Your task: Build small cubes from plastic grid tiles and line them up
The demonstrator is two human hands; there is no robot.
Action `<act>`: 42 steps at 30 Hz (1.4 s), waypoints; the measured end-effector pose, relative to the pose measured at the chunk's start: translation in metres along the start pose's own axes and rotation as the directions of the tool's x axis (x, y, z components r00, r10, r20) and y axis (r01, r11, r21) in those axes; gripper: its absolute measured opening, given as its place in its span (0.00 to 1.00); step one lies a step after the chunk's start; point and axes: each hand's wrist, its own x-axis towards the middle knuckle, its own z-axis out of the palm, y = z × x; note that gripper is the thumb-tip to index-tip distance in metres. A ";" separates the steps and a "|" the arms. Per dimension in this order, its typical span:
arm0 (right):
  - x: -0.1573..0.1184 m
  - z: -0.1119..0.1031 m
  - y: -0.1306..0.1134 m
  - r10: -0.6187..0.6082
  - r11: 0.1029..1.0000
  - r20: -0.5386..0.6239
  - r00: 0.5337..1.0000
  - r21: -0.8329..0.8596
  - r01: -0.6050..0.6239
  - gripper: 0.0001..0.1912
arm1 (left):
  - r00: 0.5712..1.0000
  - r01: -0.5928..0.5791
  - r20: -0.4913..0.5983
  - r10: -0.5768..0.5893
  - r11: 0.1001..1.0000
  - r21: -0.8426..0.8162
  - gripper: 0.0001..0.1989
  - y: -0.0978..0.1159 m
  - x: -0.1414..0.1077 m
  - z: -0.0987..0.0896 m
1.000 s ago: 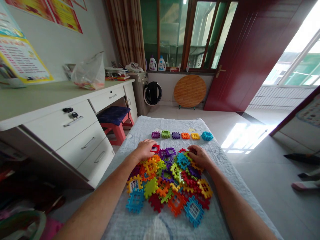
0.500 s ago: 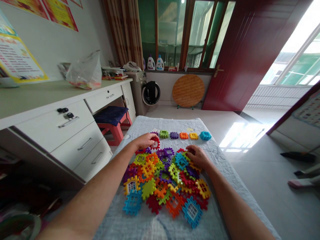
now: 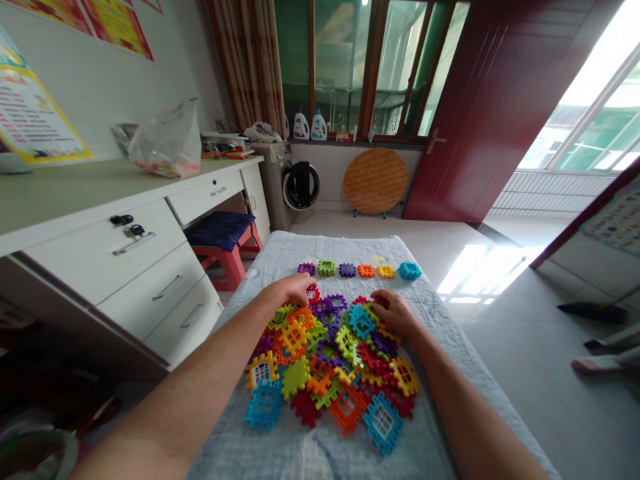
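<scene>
A heap of colourful notched plastic building tiles (image 3: 295, 377) lies on the cloth in front of me. At the heap's far left edge, my left hand (image 3: 296, 289) has its fingers closed at a red window tile (image 3: 313, 295), partly hidden by the hand. My right hand (image 3: 397, 312) rests at the heap's far right side, its fingers bent and a little apart, near a blue tile (image 3: 363, 321) and a red one. Beyond the heap runs a row of joined tile blocks: purple (image 3: 307, 269), green (image 3: 327, 268), dark violet (image 3: 347, 270), orange (image 3: 367, 271), yellow (image 3: 386, 271) and blue (image 3: 409, 271).
A pale blue cloth (image 3: 345, 245) covers the table under the tiles. To the left stand a white desk (image 3: 145, 260) with a plastic bag (image 3: 167, 143) on it and a pink stool (image 3: 227, 250). A round wooden tabletop (image 3: 375, 180) leans against the far wall.
My left hand has come down and nearer with the red window tile, from beside the row to the heap's edge. The purple block it covered now shows. My right hand stays put.
</scene>
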 end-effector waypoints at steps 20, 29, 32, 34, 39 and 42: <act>-0.001 -0.001 -0.003 -0.011 1.000 0.001 1.000 0.010 0.011 0.13 | 0.987 0.155 -0.025 -0.159 0.980 -0.125 0.21 -0.059 -0.055 -0.002; -0.001 -0.001 -0.002 -0.020 1.000 -0.007 1.000 0.002 0.020 0.13 | 0.992 0.104 -0.075 -0.103 0.994 0.019 0.19 -0.060 -0.049 0.006; 0.000 -0.001 -0.002 -0.007 1.000 -0.001 1.000 0.008 0.007 0.13 | 0.990 0.102 -0.105 -0.099 0.994 0.025 0.19 -0.061 -0.051 0.006; 0.000 0.000 -0.002 0.001 1.000 -0.002 1.000 0.009 -0.001 0.13 | 0.983 0.110 -0.151 -0.108 0.994 0.006 0.20 -0.064 -0.052 0.002; 0.000 0.001 0.000 0.002 1.000 -0.001 1.000 0.016 -0.002 0.13 | 0.960 0.165 -0.226 -0.162 0.986 -0.007 0.22 -0.072 -0.046 -0.010; 0.000 0.001 0.001 -0.001 1.000 -0.005 1.000 0.016 0.001 0.13 | 0.963 0.191 -0.197 -0.186 0.982 0.004 0.22 -0.076 -0.036 -0.014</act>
